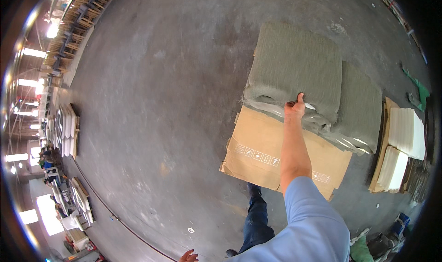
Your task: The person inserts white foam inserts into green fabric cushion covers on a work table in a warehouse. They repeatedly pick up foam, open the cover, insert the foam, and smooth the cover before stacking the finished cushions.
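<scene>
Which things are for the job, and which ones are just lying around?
Seems part of the job:
left grey fabric stack, its near edge in the right-hand grip
right grey fabric stack, beside it
brown cardboard sheet, underneath

Probably just lying around:
white stacks, far right
green scrap on the floor
green bundle, lower right

Fabric piles [297, 59] on cardboard [253, 131], sheet stacks [401, 133] at right

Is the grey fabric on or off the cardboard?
On: the grey fabric covers the far part of the cardboard; the near part shows uncovered.
</scene>
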`<state>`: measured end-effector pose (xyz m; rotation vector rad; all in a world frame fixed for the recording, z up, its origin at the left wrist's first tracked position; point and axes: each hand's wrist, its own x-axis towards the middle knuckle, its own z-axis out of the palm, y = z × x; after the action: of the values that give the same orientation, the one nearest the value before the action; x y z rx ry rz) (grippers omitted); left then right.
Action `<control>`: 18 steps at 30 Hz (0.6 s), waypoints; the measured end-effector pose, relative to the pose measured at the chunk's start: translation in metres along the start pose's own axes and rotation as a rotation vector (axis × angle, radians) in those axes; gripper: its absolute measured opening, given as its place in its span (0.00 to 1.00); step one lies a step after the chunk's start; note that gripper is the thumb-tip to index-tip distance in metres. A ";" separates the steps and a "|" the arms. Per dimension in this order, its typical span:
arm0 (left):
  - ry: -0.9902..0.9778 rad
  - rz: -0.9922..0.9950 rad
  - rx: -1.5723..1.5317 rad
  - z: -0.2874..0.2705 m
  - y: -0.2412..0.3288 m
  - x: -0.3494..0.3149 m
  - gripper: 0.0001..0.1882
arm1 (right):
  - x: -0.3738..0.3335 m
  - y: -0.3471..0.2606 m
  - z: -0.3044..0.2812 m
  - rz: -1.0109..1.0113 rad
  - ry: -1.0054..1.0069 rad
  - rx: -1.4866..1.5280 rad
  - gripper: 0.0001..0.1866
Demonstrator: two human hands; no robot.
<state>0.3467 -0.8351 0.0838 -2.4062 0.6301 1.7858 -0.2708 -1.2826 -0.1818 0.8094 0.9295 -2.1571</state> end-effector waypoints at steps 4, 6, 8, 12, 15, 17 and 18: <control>0.042 -0.066 0.014 -0.001 0.001 -0.010 0.28 | -0.026 -0.003 0.017 0.006 0.052 0.037 0.18; 0.018 -0.064 -0.035 -0.006 -0.001 -0.009 0.28 | -0.023 -0.032 0.025 0.005 -0.054 0.078 0.17; -0.014 -0.020 0.006 -0.006 -0.003 -0.010 0.27 | -0.022 -0.041 0.028 0.053 -0.156 0.105 0.16; -0.078 0.010 0.079 -0.013 -0.002 0.000 0.26 | -0.008 -0.030 0.015 -0.068 0.049 0.022 0.18; -0.075 0.048 0.119 -0.009 -0.002 0.006 0.26 | -0.010 -0.007 0.010 -0.021 0.064 0.095 0.23; -0.046 0.002 0.105 -0.004 -0.006 -0.002 0.25 | -0.014 0.002 0.003 0.010 -0.005 0.081 0.27; -0.013 -0.062 0.048 -0.002 -0.008 -0.006 0.25 | -0.015 0.006 0.003 0.026 -0.015 0.094 0.27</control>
<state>0.3501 -0.8264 0.0888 -2.3549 0.5827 1.7403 -0.2581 -1.2836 -0.1711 0.8452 0.8114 -2.1950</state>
